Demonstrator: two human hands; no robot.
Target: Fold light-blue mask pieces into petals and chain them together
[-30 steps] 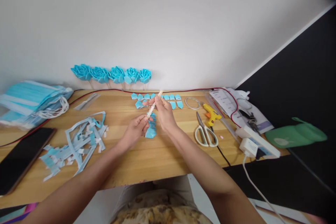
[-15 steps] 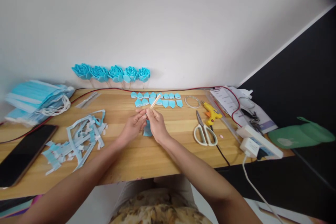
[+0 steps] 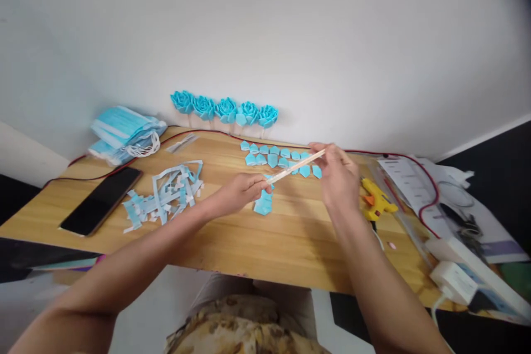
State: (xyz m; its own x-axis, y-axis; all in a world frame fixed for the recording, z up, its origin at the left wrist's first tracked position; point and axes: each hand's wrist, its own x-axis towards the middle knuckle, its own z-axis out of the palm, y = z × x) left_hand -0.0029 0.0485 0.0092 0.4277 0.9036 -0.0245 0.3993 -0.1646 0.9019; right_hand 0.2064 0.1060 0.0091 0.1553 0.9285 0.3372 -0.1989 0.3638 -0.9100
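Both hands hold a thin wooden stick (image 3: 295, 167) above the wooden table (image 3: 232, 232). My left hand (image 3: 240, 191) pinches its near left end. My right hand (image 3: 338, 174) pinches the far right end, fingers closed. Below the stick lies a small stack of blue fabric pieces (image 3: 264, 202). Two rows of small blue folded petals (image 3: 279, 157) lie just behind the stick.
Several blue fabric roses (image 3: 226, 109) lean on the wall. Cut mask strips (image 3: 168, 194), a black phone (image 3: 102, 200) and a stack of blue face masks (image 3: 122, 131) lie left. A yellow glue gun (image 3: 376, 199), papers, cables and a white power strip (image 3: 477, 271) lie right.
My hands have moved apart along the stick, the right hand sliding out to its far end. The stick now lies flatter. The view has turned to the right.
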